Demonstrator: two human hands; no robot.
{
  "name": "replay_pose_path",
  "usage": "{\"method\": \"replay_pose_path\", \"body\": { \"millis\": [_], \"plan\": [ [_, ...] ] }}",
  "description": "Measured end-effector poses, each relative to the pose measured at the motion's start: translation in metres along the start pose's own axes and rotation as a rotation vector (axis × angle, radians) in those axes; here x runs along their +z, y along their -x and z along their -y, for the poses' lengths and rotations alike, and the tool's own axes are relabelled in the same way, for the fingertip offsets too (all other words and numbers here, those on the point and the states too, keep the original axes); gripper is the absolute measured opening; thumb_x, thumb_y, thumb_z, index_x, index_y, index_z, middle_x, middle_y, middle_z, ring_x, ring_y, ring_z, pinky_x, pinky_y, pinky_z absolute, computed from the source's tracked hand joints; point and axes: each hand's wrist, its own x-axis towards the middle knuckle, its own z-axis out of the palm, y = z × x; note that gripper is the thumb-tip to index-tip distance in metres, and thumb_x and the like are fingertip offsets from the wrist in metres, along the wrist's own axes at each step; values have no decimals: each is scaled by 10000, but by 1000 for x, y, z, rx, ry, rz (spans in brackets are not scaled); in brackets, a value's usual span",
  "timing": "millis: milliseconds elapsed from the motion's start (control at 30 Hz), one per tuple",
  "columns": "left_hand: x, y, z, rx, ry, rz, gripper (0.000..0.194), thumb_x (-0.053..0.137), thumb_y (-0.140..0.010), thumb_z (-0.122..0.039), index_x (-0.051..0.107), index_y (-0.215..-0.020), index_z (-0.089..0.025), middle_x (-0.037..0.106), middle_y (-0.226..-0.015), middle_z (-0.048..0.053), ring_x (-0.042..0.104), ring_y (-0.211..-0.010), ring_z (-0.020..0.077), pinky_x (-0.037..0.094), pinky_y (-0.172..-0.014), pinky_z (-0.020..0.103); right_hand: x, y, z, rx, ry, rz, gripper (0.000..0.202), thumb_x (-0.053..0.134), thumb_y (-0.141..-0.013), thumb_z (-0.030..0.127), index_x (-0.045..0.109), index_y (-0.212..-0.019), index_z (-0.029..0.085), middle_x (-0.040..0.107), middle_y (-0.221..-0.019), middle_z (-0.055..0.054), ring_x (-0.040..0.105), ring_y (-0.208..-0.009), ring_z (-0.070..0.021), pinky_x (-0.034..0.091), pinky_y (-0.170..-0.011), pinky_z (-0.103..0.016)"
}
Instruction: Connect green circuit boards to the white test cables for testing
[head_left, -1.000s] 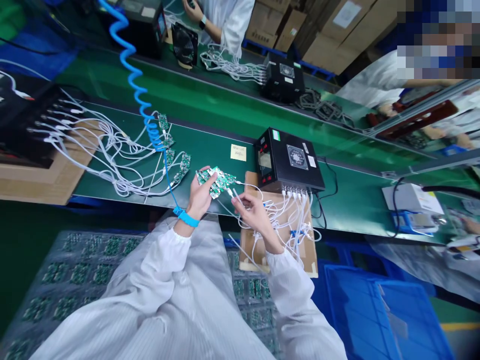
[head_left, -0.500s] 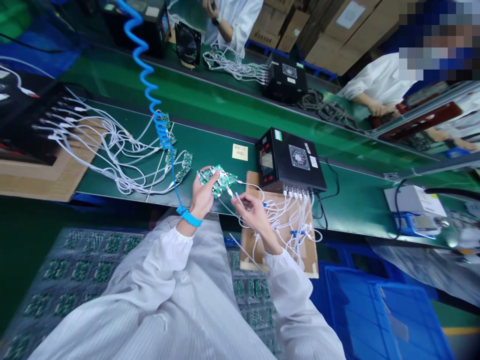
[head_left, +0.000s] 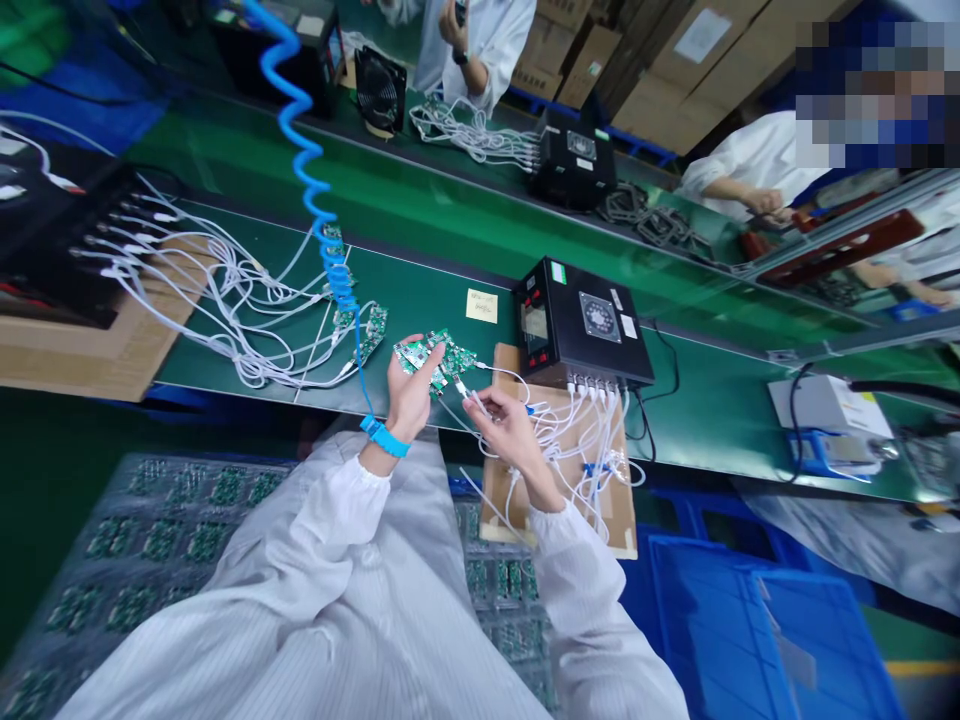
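Observation:
My left hand (head_left: 409,392), with a blue wrist strap (head_left: 385,437), holds a green circuit board panel (head_left: 456,358) over the bench edge, thumb on top. A white cable (head_left: 504,371) runs to the panel's right corner. My right hand (head_left: 507,425) pinches a white cable plug (head_left: 462,388) at the panel's lower edge; whether it is seated cannot be made out. Right of the hands stands a black test box (head_left: 581,320) with several white cables in its front. Below it lies a cardboard sheet (head_left: 495,500) under tangled cables.
More boards (head_left: 369,335) with white cables lie left on the bench. A coiled blue cord (head_left: 306,150) hangs down to the strap. Trays of boards (head_left: 161,540) are at lower left, blue crates (head_left: 720,620) at lower right. Two people work across the bench.
My left hand and the panel have tilted slightly, and my left thumb has shifted a little. The person across at the top has raised a hand.

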Motion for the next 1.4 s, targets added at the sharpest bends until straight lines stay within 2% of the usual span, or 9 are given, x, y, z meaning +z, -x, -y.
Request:
{"method": "replay_pose_path", "body": {
  "millis": [167,333,433,767,933,1067,1200,1300,1400],
  "plan": [
    [-6,-4,-6,13,-123,104,637,954,-634,-392,643,-1153,-193,722,-948,16,681,-839,141,532,-805,268,0,-3,-5,15,2,-68,403,645,-907,607,737,-889,215,628,-768,-29,557,-653,-174,448,-635,-317],
    [-8,-4,-17,36,-267,198,577,945,-649,-432,671,-1087,-174,730,-847,25,661,-651,147,528,-660,281,2,-3,-1,1,6,-119,428,644,-911,627,711,-825,213,601,-708,-19,552,-643,-176,451,-652,-326],
    [-7,-2,-19,103,-282,187,540,936,-675,-420,667,-1078,-181,736,-860,25,676,-654,148,540,-667,277,3,-2,4,-28,17,-148,424,636,-926,611,699,-793,214,576,-686,-14,537,-634,-174,425,-631,-325],
    [-5,4,-13,74,-239,168,548,932,-681,-429,634,-1073,-190,732,-854,20,681,-647,145,544,-646,268,3,-3,7,-29,51,-184,454,623,-930,622,672,-735,215,545,-640,-5,488,-596,-162,400,-597,-319],
    [-7,2,-9,114,-237,163,505,905,-728,-415,638,-1098,-197,733,-854,16,683,-667,143,552,-662,267,3,-9,6,-5,33,-156,463,626,-910,652,689,-772,214,582,-637,-13,532,-594,-173,429,-606,-320],
    [-9,-1,-5,130,-273,112,489,899,-734,-419,651,-1095,-201,733,-850,16,683,-676,148,549,-652,264,-3,-14,0,25,-18,-90,453,681,-877,635,742,-950,192,736,-825,-74,688,-775,-233,536,-763,-360],
    [-10,0,-6,212,-381,106,433,860,-777,-450,667,-1085,-215,729,-857,22,683,-691,161,552,-662,276,-8,-14,-2,22,-32,-290,490,587,-935,648,736,-1028,191,759,-995,-116,705,-948,-256,544,-883,-395],
    [-9,3,-7,258,-458,116,389,835,-807,-439,675,-1089,-224,734,-940,35,686,-732,170,572,-773,312,-7,-13,-1,14,-96,-391,540,480,-980,676,729,-1011,197,674,-782,-55,664,-817,-213,532,-804,-355],
    [-8,6,-9,295,-536,152,341,803,-844,-413,680,-1102,-226,736,-993,46,702,-838,195,563,-873,337,-2,-14,1,53,-172,-388,647,401,-984,728,717,-1111,177,442,-598,31,486,-557,-160,437,-575,-310]
  ]
}}
